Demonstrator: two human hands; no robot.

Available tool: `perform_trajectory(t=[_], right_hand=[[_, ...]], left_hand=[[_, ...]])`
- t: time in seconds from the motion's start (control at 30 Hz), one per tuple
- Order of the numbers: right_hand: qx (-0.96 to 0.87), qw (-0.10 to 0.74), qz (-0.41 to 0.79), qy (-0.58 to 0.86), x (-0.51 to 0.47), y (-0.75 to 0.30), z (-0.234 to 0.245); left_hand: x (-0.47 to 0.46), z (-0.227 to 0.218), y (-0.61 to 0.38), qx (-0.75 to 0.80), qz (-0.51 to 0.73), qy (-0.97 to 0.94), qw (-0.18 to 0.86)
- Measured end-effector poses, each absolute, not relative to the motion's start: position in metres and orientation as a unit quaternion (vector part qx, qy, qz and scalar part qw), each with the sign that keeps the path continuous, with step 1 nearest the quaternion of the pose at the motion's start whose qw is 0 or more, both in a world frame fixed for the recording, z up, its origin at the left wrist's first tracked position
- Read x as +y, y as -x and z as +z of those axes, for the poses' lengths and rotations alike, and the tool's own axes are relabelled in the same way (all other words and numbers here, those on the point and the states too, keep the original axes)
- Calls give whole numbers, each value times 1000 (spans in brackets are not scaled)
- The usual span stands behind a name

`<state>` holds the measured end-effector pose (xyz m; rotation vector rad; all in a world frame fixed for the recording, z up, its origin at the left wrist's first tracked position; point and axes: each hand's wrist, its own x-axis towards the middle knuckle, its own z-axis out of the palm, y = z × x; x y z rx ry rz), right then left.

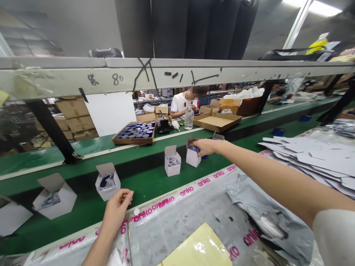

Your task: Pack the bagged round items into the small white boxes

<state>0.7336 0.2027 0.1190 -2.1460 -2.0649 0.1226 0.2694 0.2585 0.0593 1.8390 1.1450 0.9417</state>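
Note:
My right hand (204,146) reaches across the green conveyor belt to a small open white box (193,159). Its fingers are closed at the box's top, over something blue inside, and they partly hide the contents. Just left of it stands another open white box (172,169), with clear plastic wrapping showing in it. My left hand (119,202) is at the belt's near edge, fingers curled with nothing seen in them. Close to it sits a white box (107,189) with its flap up, holding a dark, plastic-wrapped item.
More open white boxes (59,203) stand at the left. Blue round tins (278,131) lie on the belt at right. Flat white cartons (313,159) are piled on the near bench, beside a grey plastic bag (269,214). A shelf beam (177,75) crosses above; a co-worker (180,103) sits opposite.

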Motion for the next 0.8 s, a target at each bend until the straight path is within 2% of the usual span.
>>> perform_trajectory(t=[0.17, 0.43, 0.8], right_hand=[[-682, 81, 75, 723, 209, -734, 121], [-692, 159, 38, 703, 195, -732, 135], [-715, 166, -45, 678, 182, -716, 96]], left_hand=[[258, 61, -269, 453, 363, -726, 369], [255, 64, -270, 445, 362, -729, 374], [252, 67, -281, 448, 384, -686, 427]])
